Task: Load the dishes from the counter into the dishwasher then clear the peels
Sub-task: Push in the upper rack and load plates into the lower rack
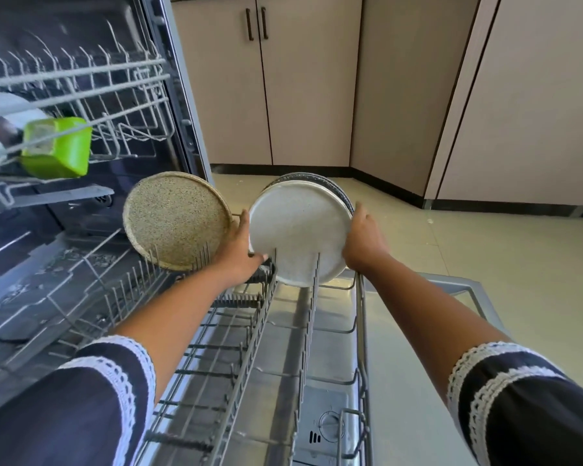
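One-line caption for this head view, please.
Both hands, left and right, set a white plate upright in the lower rack, beside a speckled plate.

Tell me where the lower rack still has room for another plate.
Free: the tine rows of the lower rack nearer the person, from the white plate back to the rack's near end. Also the rack's left part, nearer than the speckled plate. Crowded: the far end, where the left hand and right hand hold the white plate against a darker one behind.

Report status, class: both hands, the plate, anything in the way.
Left hand and right hand grip the round pale-grey speckled plate, upright in the grey wire lower rack. Dark plate behind. Path clear.
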Demonstrator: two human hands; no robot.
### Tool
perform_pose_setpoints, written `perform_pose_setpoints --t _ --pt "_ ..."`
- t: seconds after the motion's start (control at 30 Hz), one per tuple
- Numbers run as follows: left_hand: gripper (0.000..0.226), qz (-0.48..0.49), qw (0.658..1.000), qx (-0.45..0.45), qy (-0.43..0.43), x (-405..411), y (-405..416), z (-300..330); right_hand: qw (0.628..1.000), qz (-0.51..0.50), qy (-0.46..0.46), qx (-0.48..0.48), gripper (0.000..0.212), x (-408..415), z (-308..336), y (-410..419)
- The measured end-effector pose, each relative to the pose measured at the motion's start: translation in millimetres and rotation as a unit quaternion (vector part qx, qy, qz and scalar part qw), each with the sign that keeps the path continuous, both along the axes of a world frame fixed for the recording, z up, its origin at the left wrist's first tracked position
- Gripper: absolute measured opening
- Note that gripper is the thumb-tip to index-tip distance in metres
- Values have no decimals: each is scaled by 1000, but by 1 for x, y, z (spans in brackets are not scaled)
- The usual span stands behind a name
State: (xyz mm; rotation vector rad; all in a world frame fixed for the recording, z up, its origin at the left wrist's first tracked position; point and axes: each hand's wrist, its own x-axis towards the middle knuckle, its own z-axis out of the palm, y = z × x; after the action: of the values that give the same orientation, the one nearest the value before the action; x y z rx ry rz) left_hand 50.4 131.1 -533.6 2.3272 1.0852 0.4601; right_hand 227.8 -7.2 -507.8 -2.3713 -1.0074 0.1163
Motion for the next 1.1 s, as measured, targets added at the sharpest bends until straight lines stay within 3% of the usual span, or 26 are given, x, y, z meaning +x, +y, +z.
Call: perform_pose_setpoints --t 0.07,0.23,0.4,0.57,0.67,0.87,0.97,1.1 --pt "106 6 1000 14 11 -4 -5 3 1000 -4 16 9 70 -6 8 -6" --pt "99 -17 998 65 -4 -17 -25 19 1000 5 -2 23 55 -21 29 -23" --pt "91 -2 991 134 6 -31 -50 64 994 34 -100 28 52 -47 61 -34" --pt "85 24 974 227 11 -51 -70 115 973 26 -228 -12 69 -76 106 -46" --pt "78 25 966 255 17 -53 -80 149 965 38 -256 -31 73 -94 142 -44" --pt "68 72 956 284 -15 -46 -98 244 970 57 -234 9 74 -114 245 -33" --pt "63 50 952 300 -21 -42 -105 293 968 68 -242 25 73 -118 302 -34" --pt "62 45 925 376 -14 -42 -107 379 966 64 -248 45 70 -120 387 -45"
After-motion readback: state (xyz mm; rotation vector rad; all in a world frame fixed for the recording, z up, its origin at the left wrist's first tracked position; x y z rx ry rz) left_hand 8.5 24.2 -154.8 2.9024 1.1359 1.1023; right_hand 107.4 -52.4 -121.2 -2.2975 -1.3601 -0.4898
